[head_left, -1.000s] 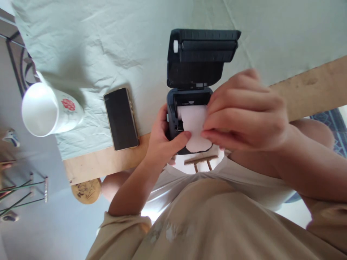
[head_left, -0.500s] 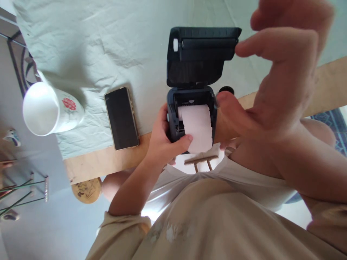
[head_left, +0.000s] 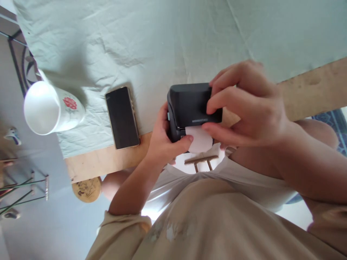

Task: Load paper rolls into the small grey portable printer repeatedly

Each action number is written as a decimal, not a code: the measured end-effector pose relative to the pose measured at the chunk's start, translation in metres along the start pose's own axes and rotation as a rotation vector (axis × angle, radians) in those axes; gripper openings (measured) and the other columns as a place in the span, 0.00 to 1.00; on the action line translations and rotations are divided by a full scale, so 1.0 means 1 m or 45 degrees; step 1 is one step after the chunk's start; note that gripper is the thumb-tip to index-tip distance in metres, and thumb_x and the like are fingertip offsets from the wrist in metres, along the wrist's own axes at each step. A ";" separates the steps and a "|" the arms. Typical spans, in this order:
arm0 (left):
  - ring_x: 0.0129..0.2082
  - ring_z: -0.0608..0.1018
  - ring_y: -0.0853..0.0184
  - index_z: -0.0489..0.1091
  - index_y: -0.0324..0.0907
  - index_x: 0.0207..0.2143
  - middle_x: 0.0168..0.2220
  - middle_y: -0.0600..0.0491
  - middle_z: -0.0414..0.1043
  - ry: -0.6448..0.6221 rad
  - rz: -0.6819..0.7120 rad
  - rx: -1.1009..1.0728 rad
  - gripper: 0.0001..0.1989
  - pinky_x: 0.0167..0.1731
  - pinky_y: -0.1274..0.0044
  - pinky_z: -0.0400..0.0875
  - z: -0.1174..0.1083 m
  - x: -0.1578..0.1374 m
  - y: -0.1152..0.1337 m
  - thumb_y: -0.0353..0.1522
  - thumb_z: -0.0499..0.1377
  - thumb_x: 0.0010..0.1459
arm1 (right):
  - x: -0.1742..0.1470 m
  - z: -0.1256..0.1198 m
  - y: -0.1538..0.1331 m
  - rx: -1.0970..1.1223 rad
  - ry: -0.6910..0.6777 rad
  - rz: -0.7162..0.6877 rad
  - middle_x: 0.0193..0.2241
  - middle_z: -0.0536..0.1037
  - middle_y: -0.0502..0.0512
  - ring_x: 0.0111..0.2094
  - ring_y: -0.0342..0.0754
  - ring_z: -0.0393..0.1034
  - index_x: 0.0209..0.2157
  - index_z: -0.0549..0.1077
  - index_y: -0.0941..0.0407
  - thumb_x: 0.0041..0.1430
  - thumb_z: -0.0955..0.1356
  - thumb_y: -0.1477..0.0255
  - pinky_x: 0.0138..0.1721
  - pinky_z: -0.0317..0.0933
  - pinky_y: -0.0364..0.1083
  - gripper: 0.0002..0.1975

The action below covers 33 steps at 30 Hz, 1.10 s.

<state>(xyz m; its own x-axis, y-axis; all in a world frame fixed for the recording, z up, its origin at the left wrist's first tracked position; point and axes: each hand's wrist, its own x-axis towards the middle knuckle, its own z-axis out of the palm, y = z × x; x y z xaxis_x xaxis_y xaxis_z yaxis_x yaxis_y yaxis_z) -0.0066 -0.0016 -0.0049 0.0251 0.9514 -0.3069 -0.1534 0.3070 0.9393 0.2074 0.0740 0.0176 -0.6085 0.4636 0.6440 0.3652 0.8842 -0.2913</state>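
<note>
A small black receipt printer (head_left: 193,103) is held up near the table's front edge. Its lid is folded down over the roll space, and a strip of white paper (head_left: 200,139) sticks out at the near side. My left hand (head_left: 169,135) is closed around the printer's left side, with the thumb resting on the paper's edge. Bent fingers of my right hand (head_left: 241,106) lie on the lid's right part, the thumb at its lower edge by the paper. The roll inside is hidden by the lid.
A black phone (head_left: 123,118) lies on the pale green cloth (head_left: 135,43) to the left. Beyond it a white cup (head_left: 55,108) with a red flower stands near the table's left edge. A bare wooden edge strip (head_left: 108,160) runs along the front, with a round stool (head_left: 86,189) below.
The printer's lid has swung down from upright to over the paper roll. My right hand came down and left with it. My left hand and the printer's body have stayed nearly still.
</note>
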 end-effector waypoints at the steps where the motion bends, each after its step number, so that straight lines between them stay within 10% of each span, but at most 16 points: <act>1: 0.44 0.81 0.59 0.65 0.45 0.62 0.48 0.48 0.76 0.009 0.006 -0.024 0.44 0.41 0.73 0.82 0.000 -0.001 0.000 0.35 0.76 0.42 | -0.001 0.000 -0.001 -0.021 -0.041 -0.004 0.42 0.72 0.57 0.43 0.51 0.71 0.40 0.67 0.56 0.65 0.69 0.65 0.42 0.64 0.54 0.10; 10: 0.52 0.80 0.54 0.65 0.46 0.62 0.53 0.46 0.75 -0.006 0.025 -0.061 0.45 0.48 0.68 0.82 0.001 -0.002 0.001 0.37 0.78 0.43 | 0.000 0.002 -0.003 0.010 -0.054 0.005 0.43 0.70 0.54 0.44 0.48 0.71 0.41 0.67 0.56 0.67 0.68 0.67 0.44 0.60 0.53 0.08; 23: 0.21 0.75 0.71 0.61 0.53 0.66 0.42 0.52 0.75 -0.084 -0.120 -0.028 0.46 0.13 0.83 0.68 -0.008 -0.006 0.000 0.42 0.79 0.48 | -0.001 -0.002 -0.002 -0.057 -0.076 -0.006 0.46 0.70 0.54 0.44 0.48 0.74 0.44 0.65 0.55 0.68 0.68 0.59 0.44 0.63 0.52 0.15; 33: 0.44 0.83 0.57 0.64 0.48 0.63 0.49 0.48 0.77 -0.054 0.018 -0.050 0.45 0.40 0.72 0.84 -0.003 -0.002 -0.003 0.35 0.79 0.44 | -0.001 -0.003 -0.002 0.004 -0.125 0.044 0.48 0.69 0.53 0.48 0.46 0.73 0.45 0.66 0.55 0.71 0.66 0.60 0.49 0.65 0.52 0.13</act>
<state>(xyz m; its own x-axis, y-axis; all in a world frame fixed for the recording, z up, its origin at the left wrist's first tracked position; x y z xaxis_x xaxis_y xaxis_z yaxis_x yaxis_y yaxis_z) -0.0096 -0.0045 -0.0081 0.0646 0.9559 -0.2864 -0.1927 0.2935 0.9363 0.2091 0.0713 0.0198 -0.6617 0.4971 0.5613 0.3849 0.8677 -0.3146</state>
